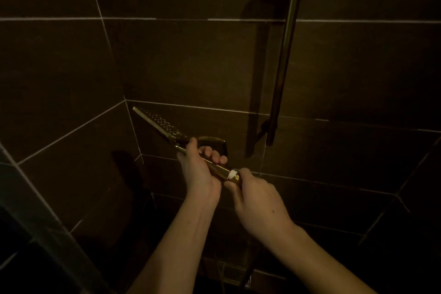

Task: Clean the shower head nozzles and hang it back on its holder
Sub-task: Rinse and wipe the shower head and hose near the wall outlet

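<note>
Gripping shower head (164,126), both hands (229,181)

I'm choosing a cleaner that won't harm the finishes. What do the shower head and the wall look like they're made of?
The shower head looks like polished gold-toned metal or plated plastic: it throws sharp glints. The wall looks like dark matt ceramic or stone tile, with pale grout lines. The dim light leaves both uncertain.

Shower head (164,126) above left hand (198,169): gold, dotted nozzle grid. Wall tiles (191,59): dark brown, pale grout lines.
</note>
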The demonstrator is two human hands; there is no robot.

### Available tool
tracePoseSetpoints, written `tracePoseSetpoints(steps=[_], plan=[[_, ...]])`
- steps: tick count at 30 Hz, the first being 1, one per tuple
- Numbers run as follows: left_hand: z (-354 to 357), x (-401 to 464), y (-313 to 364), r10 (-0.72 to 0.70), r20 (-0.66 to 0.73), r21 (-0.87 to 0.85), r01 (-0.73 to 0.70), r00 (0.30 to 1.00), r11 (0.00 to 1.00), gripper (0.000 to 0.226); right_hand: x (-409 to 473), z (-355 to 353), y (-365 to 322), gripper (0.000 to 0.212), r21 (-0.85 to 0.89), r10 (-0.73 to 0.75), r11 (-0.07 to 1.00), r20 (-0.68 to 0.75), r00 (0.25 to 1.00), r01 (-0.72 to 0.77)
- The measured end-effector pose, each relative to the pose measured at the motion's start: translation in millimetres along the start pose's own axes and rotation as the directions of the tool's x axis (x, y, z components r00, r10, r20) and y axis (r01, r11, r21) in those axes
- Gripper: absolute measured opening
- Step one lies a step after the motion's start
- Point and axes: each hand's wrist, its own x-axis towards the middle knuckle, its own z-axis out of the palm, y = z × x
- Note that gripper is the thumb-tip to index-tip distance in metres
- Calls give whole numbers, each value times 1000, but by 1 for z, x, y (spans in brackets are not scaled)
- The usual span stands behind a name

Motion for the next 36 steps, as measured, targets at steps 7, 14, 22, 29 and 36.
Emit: tracePoseSetpoints(steps=[7,14,22,29,36], plan=[[-5,3,4,5,66,35,-8,998,999,18,2,-3,2,20,-116,-89,989,14,996,90],[-14,4,4,-25,171,19,22,985,1000,27,2,-8,1,19,65,-60,997,190,980,49],[-9,-3,14,-23,265,18,19,964,1000,28,0,-12,-4,18,394,43,906,284,958,-157],[6,-11,4,10,-1,-26,-10,1000,1000,12,-7,-4,-3,23,-265,-98,962,-109,989,66],[4,3,12,-78,-106,-167,59,991,984,9,-10,-14,2,24,-178,-112,980,-116,987,90]])
